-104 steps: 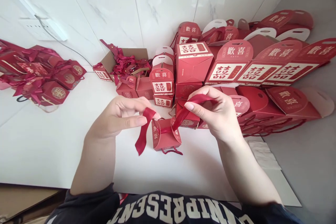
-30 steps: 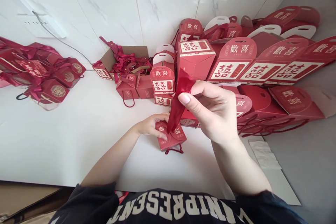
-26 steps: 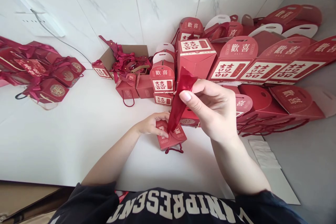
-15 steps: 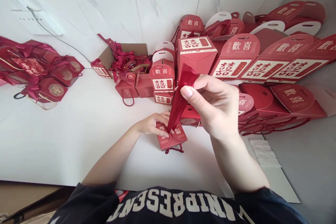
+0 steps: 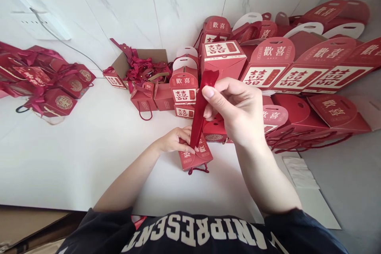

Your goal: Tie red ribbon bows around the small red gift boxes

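Note:
A small red gift box (image 5: 195, 161) lies on the white table in front of me, its twisted cord handle (image 5: 199, 169) sticking out at the near side. My left hand (image 5: 176, 141) grips this box from its left, fingers over the top. Between thumb and fingers, my right hand (image 5: 238, 105) pinches a dark red ribbon (image 5: 199, 121) and holds it stretched up from the top of the box. The ribbon's free end shows above my right thumb. Where its lower end meets the box is partly hidden by my left fingers.
Stacked red gift boxes (image 5: 268, 63) fill the right side and back. An open carton (image 5: 149, 53) of ribbons stands by the wall. Finished-looking boxes with bows (image 5: 64, 103) are piled at the left. A cable (image 5: 68, 47) hangs from the wall socket. White paper (image 5: 300, 172) lies at the right.
My right hand has moved slightly left and down, so the ribbon stands more upright. The small box has shifted very slightly to the right under my left hand.

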`<state>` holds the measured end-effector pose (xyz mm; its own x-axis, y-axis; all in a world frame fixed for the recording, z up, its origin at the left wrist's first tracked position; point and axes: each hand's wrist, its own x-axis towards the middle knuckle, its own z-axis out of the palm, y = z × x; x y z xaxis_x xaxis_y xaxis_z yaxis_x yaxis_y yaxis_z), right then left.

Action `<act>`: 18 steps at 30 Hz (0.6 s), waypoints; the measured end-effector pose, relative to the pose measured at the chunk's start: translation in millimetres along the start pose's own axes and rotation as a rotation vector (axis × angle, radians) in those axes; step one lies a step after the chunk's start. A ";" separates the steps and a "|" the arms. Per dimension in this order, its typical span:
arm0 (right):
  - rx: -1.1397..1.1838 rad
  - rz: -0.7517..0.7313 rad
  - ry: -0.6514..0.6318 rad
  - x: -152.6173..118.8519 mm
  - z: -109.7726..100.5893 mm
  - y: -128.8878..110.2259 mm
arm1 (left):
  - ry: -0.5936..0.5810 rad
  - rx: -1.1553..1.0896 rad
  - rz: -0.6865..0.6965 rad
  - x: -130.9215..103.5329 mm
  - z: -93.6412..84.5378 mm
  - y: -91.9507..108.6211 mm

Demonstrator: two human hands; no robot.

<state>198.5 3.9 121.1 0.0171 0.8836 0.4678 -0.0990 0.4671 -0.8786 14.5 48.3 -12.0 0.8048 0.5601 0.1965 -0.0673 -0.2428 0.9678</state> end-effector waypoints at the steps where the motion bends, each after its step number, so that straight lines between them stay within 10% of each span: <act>1: -0.018 -0.010 0.008 0.0 0.2 0.0 | -0.002 -0.001 -0.005 0.0 0.0 -0.4; 7: -0.122 -0.036 -0.021 9.2 3.6 19.4 | 0.003 -0.013 -0.095 -2.6 1.2 0.1; 13: -0.575 -0.018 -0.309 -10.0 -5.4 33.8 | -0.015 -0.004 -0.095 -2.5 0.7 0.2; 18: -0.951 0.278 -0.379 -55.9 -23.8 38.1 | -0.019 0.128 -0.030 -0.1 -1.9 -3.8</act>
<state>217.4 -27.0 59.2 -0.2139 0.9723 0.0940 0.7705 0.2271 -0.5957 13.5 50.7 -15.4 0.8163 0.5540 0.1634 0.0317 -0.3255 0.9450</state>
